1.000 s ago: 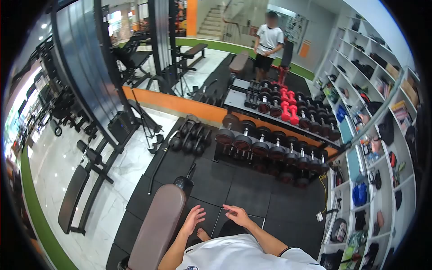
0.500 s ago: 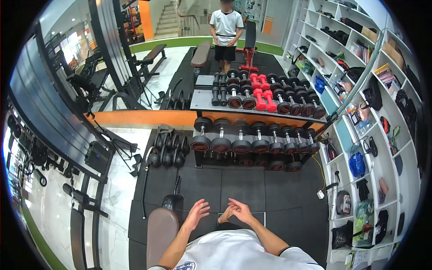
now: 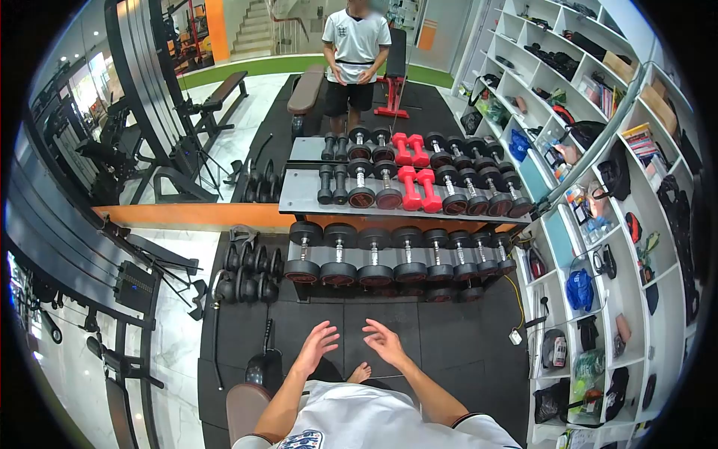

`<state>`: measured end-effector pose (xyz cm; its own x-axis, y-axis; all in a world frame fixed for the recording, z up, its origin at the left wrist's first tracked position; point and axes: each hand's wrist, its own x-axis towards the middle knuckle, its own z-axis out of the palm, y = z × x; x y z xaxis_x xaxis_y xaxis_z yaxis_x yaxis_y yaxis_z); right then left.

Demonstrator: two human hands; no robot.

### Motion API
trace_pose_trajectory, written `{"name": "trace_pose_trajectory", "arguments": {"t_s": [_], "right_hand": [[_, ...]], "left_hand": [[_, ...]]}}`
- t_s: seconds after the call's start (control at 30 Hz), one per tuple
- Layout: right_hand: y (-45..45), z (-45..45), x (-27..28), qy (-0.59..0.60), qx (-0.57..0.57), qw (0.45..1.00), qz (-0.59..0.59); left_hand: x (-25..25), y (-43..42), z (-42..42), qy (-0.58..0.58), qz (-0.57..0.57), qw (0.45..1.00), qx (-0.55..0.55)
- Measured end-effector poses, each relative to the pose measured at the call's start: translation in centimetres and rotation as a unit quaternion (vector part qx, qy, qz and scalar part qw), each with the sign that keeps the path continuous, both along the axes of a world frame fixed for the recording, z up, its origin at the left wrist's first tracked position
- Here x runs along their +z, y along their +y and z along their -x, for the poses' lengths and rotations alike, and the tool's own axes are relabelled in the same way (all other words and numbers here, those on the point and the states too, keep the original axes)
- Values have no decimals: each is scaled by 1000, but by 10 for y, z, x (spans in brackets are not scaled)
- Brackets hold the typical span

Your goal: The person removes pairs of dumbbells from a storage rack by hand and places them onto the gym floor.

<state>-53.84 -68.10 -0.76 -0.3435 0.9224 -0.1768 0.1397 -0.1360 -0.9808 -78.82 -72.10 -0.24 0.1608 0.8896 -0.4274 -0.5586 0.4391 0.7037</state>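
My left hand [image 3: 317,348] is held out in front of my white shirt, fingers apart, with nothing in it. To its right, my right hand [image 3: 384,342] is also open and empty, its fingers spread. The two hands are apart, above the black floor mat [image 3: 456,348]. Beyond them stands a dumbbell rack [image 3: 299,193]. Large black dumbbells [image 3: 375,256] lie on its lower tier, and smaller black ones and red dumbbells [image 3: 419,188] lie on its top. A bare foot [image 3: 360,373] shows below, between my hands.
A brown padded bench [image 3: 247,411] is at my lower left, beside a black kettlebell-like weight [image 3: 264,368]. More kettlebells [image 3: 245,284] stand left of the rack. White shelves [image 3: 632,337] line the right side. A mirror behind the rack reflects a person [image 3: 355,45]. Cable machine at left [image 3: 134,288].
The view has turned and moved closer to the rack, which now appears larger and more central. The bench has slid toward the lower left. Both hands stay open and empty.
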Motion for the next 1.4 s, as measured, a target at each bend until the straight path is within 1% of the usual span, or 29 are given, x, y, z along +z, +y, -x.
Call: {"name": "trace_pose_trajectory", "arguments": {"t_s": [0.13, 0.33, 0.53, 0.67, 0.77, 0.8, 0.9, 0.97, 1.03, 1.07, 1.1, 1.17, 1.2, 1.27, 1.33, 1.4], "right_hand": [[47, 18, -8, 9, -7, 1000, 17], [130, 63, -14, -22, -25, 999, 36], [220, 118, -4, -32, -47, 998, 2], [275, 142, 5, -66, -67, 995, -36], [325, 153, 11, -102, -84, 989, -68], [337, 154, 13, -114, -88, 987, -74], [393, 156, -1, -245, -60, 949, -191], [428, 160, 0, -297, -27, 928, -222], [465, 166, -6, -322, -8, 907, -272], [481, 168, -9, -358, 10, 895, -266], [496, 173, -10, -437, 29, 866, -240], [521, 180, -13, -540, 54, 810, -223], [530, 181, -21, -555, 71, 798, -223], [540, 179, -43, -586, 107, 772, -221], [548, 181, -41, -591, 138, 766, -211], [552, 179, -43, -590, 156, 764, -209]], "left_hand": [[-14, 59, 10, -9, 11, 1000, -17], [-22, 168, 48, 5, 4, 998, -57], [-2, 269, 90, 9, -15, 997, -72], [-1, 326, 108, 10, -25, 997, -68], [-6, 369, 110, 34, -21, 997, -61], [-10, 381, 106, 59, -24, 996, -62], [-25, 431, 100, 144, -42, 987, -54], [-25, 464, 90, 251, -52, 965, -58], [-27, 497, 84, 357, -124, 924, -59], [-28, 511, 83, 424, -163, 889, -58], [-33, 527, 83, 452, -170, 874, -55], [-44, 556, 83, 506, -180, 842, -53], [-56, 567, 85, 525, -188, 829, -47], [-57, 580, 80, 578, -135, 802, -70], [-64, 594, 77, 623, -98, 770, -96], [-68, 604, 75, 645, -62, 753, -111]]}}
